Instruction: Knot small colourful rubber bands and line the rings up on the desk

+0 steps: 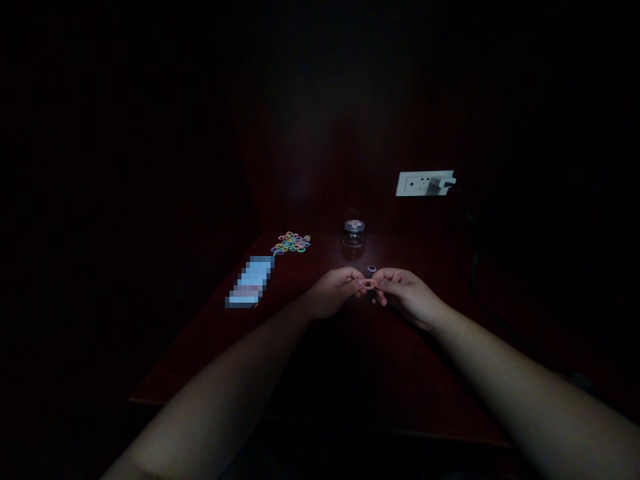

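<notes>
Between my two hands is a small orange-pink hair tie (369, 284), pinched at both ends. My left hand (337, 291) grips its left side between thumb and forefinger. On the other side, my right hand (407, 293) holds it the same way, other fingers partly curled. Just beyond the fingers, a small pale purple hair tie (371, 269) lies on the dark red table (320, 360). A heap of pastel hair ties (291, 243) sits farther back on the left. Behind the hands stands a clear jar (353, 238) with its lid on.
A phone (251, 283) with a lit, blurred screen lies at the left side of the table. On the back wall is a white socket panel (420, 184) with a plug (443, 183) in it; a dark cable (474, 253) runs down at the right. The surroundings are very dark.
</notes>
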`<state>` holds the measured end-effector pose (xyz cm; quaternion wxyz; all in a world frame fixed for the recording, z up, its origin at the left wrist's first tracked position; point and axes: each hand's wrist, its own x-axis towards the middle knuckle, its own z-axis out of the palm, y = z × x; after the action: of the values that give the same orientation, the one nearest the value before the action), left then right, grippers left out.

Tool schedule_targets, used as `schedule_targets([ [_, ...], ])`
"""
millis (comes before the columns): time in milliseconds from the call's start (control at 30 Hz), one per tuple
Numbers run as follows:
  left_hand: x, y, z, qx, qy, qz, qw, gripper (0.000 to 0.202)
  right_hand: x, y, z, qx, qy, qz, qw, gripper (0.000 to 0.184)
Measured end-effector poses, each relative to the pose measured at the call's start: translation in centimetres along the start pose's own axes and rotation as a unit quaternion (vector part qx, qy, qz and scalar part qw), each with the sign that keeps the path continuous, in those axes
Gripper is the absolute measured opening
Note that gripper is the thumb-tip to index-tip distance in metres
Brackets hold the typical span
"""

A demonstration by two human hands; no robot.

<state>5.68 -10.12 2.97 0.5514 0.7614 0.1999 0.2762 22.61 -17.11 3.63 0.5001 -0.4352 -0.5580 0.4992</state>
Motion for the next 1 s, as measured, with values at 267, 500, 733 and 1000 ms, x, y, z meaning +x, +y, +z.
schedule_targets([
  [267, 1.4, -1.3, -1.0, 0.23, 0.047, -0.07, 0.97, 0.028, 1.6, 1.2, -4.0, -0.371, 0.143, -0.092, 0.913, 0.016],
  [500, 4.0, -3.1, -1.2, 0.445, 0.126, -0.052, 0.885, 0.025, 2.0, 2.7, -5.9, -0.534, 0.099, -0.067, 0.837, 0.047],
  [733, 4.6, -3.0, -1.3, 0.464, 0.189, -0.068, 0.863, 0.021, 1.6, 2.7, -1.8, -0.601, -0.017, -0.035, 0.798, 0.059],
  [1000, 4.2, -2.6, -1.0, 0.473, 0.185, -0.057, 0.859, 0.023, 1.8, 2.9, -0.3, -0.617, -0.051, -0.042, 0.784, 0.055],
])
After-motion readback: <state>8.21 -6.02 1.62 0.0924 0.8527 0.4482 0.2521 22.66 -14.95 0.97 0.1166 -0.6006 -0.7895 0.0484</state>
